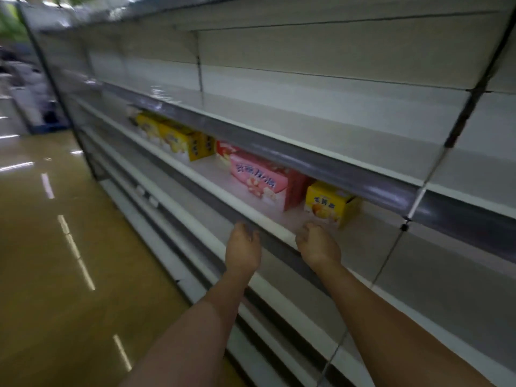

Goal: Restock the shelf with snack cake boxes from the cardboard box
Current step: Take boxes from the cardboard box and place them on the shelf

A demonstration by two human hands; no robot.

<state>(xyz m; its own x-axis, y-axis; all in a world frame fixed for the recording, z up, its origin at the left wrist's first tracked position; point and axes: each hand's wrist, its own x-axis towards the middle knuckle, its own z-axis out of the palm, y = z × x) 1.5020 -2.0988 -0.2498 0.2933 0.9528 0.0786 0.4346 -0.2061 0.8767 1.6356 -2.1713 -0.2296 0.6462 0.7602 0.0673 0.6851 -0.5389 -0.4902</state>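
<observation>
Snack cake boxes stand on one white shelf [195, 177] of a long store rack. A small yellow box [329, 206] is at the right, a large pink box [265, 181] beside it, and yellow boxes [173, 138] further left. My left hand [244, 247] hovers in front of the shelf's front edge, fingers loosely curled, holding nothing. My right hand [317, 243] is just below and in front of the small yellow box, fingers loosely curled, apart from it. The cardboard box is out of view.
The shelf above [307, 129] overhangs the boxes with a grey price rail. Lower shelves [173, 236] step out toward me. A shiny tan floor [55, 247] runs along the left. Blurred goods [30, 90] lie at the aisle's far end.
</observation>
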